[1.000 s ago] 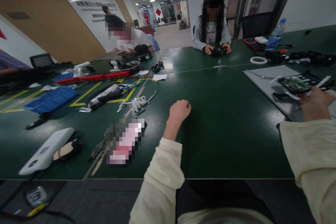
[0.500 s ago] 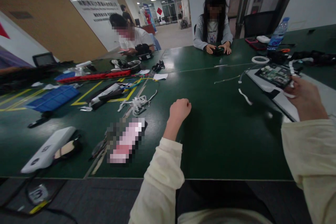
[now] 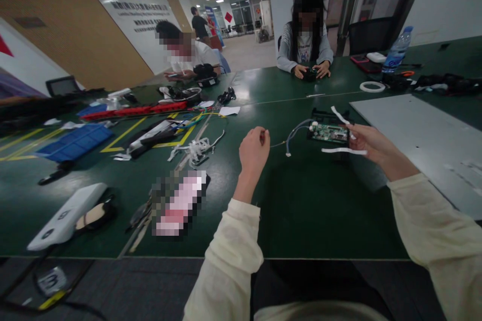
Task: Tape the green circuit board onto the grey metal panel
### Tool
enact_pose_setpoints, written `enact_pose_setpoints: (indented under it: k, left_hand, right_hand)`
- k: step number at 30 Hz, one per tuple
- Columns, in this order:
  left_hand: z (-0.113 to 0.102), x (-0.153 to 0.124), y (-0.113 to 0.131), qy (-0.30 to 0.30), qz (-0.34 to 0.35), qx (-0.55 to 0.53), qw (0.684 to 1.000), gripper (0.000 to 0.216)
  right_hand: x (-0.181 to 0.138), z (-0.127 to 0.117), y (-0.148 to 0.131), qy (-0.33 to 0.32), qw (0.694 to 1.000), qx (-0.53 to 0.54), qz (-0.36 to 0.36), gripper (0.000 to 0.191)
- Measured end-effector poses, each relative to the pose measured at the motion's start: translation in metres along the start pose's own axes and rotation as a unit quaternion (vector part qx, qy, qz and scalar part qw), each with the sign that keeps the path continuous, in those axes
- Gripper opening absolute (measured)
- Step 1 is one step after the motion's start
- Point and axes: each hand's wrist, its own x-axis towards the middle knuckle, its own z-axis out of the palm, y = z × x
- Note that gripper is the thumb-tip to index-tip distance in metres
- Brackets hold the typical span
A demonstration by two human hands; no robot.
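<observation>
My right hand (image 3: 371, 143) holds a green circuit board in a black frame (image 3: 328, 132) just above the dark green table (image 3: 309, 210), right of centre. White tape strips (image 3: 343, 151) and a grey cable (image 3: 295, 133) hang off the board. My left hand (image 3: 254, 150) is raised a little in front of me. Its fingers are pinched on a thin wire (image 3: 276, 145) that runs toward the board's cable.
A grey mat (image 3: 414, 130) lies to the right. On the left lie tangled white strips (image 3: 196, 149), a blue tray (image 3: 73, 141) and a white device (image 3: 66, 215). Across the table two seated people handle small black objects. A tape roll (image 3: 372, 87) and water bottle (image 3: 396, 51) stand far right.
My right hand carried the circuit board from the grey mat leftward to the middle of the table. My left hand lifted off the table and pinched a thin wire.
</observation>
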Motion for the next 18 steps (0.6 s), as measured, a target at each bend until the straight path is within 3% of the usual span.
enact_pose_setpoints:
  k: [3,7,11,15,18]
  left_hand:
    - [0.007,0.001,-0.002,0.014,0.013,-0.074,0.997,0.023]
    - [0.021,-0.004,-0.003,-0.057,0.043,-0.116,0.991,0.034]
    - [0.032,-0.014,0.004,-0.127,0.107,-0.083,0.983,0.049]
    - [0.038,-0.023,0.011,-0.197,0.145,-0.027,0.969,0.051]
    - [0.04,-0.026,0.013,-0.232,0.153,0.005,0.96,0.049]
  right_hand:
    - [-0.004,0.017,0.018,-0.056,0.997,-0.003,0.05,0.008]
    - [-0.012,0.034,0.04,-0.118,0.988,-0.042,0.087,0.011]
    - [-0.017,0.043,0.051,-0.161,0.976,-0.123,0.085,0.017]
    - [-0.012,0.038,0.05,-0.143,0.944,-0.298,0.003,0.024]
    - [-0.004,0.024,0.041,-0.086,0.872,-0.469,-0.11,0.03]
